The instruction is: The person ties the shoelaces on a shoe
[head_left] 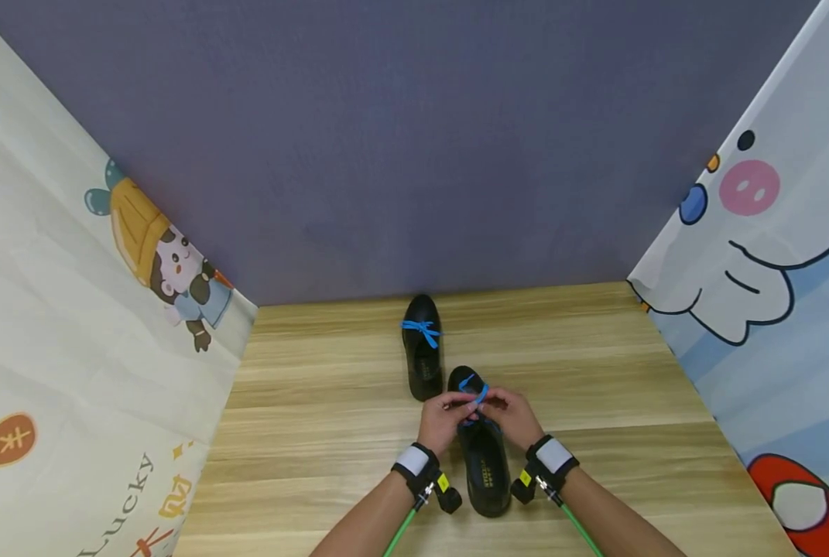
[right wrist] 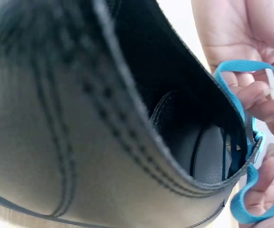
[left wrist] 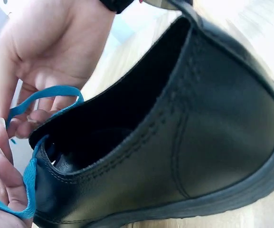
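Note:
A black leather shoe (head_left: 485, 473) with a blue shoelace (head_left: 483, 392) lies on the floor, toe away from me. Over its front, my left hand (head_left: 442, 424) and right hand (head_left: 513, 418) meet, fingertips close together, each pinching the lace. In the left wrist view, one lace loop (left wrist: 31, 183) runs by my left fingers (left wrist: 8, 175), another by the right hand (left wrist: 56, 42). The right wrist view shows the shoe's open collar (right wrist: 141, 118) and lace strands (right wrist: 243, 66) at both hands. Where the strands cross is partly hidden by the fingers.
A second black shoe (head_left: 424, 371), its blue lace tied in a bow (head_left: 423, 331), stands ahead and left. Behind it rises a grey-purple panel (head_left: 414, 155). White printed curtains (head_left: 52, 255) flank the wood-look floor (head_left: 316, 425). Green cables (head_left: 402, 534) run from the wrist cameras.

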### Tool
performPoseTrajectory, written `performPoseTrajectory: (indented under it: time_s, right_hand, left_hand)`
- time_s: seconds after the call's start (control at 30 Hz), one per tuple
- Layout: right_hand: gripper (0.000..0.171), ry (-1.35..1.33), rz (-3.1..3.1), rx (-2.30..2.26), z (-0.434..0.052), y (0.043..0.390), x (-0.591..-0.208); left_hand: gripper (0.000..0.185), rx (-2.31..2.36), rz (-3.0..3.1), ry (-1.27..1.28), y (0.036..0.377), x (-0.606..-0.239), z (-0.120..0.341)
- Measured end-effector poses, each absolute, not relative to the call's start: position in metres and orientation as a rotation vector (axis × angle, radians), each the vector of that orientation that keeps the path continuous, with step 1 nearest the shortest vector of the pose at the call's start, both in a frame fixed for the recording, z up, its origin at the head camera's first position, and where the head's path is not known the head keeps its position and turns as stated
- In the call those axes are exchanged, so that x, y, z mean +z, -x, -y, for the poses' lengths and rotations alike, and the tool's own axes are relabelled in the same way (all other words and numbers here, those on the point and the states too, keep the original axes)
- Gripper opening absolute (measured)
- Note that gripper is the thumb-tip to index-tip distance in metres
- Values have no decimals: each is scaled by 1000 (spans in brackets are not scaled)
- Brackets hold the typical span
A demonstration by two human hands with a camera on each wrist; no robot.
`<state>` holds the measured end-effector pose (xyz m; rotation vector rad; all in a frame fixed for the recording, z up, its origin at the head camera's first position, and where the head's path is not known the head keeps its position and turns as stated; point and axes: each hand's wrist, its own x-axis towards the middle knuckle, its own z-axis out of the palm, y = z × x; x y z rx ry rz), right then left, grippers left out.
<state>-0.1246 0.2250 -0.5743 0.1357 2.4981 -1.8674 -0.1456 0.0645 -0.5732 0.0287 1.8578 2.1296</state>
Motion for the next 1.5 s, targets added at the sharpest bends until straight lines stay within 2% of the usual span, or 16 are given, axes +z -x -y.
performPoseTrajectory:
  time_s: [0.1,0.3,0.57,0.77,1.2,1.33,1.5]
  right_hand:
    - [13,-162,-2431,-1912,-224,124,-572]
    - [27,-287,-2414,-1888,-225,125,-572]
    - [19,-379,-2534,-1787,-239,122,-583]
    - [20,-453,-2425,-1952,-260,118,-590]
    - [21,-171,-2381,-2180,-264,123,-558]
    - [31,-86,-2385,-2172,-261,123,-551]
    - [19,87,-2494,-2084,-259,120,-548]
  left_hand:
    - [16,2128,-1886,-45,144,-574,-64]
    - [16,2115,-1926,-97,141,-574,-64]
    - [22,2057,-1992,-151,140,-584,-56]
    - [22,2039,-1984,-128,140,-589,-49]
    - [14,2070,-1989,-117,145,-584,-53]
    - [14,2092,-1970,-125,143,-578,-54]
    - [14,2101,-1955,-141,135,-552,-54]
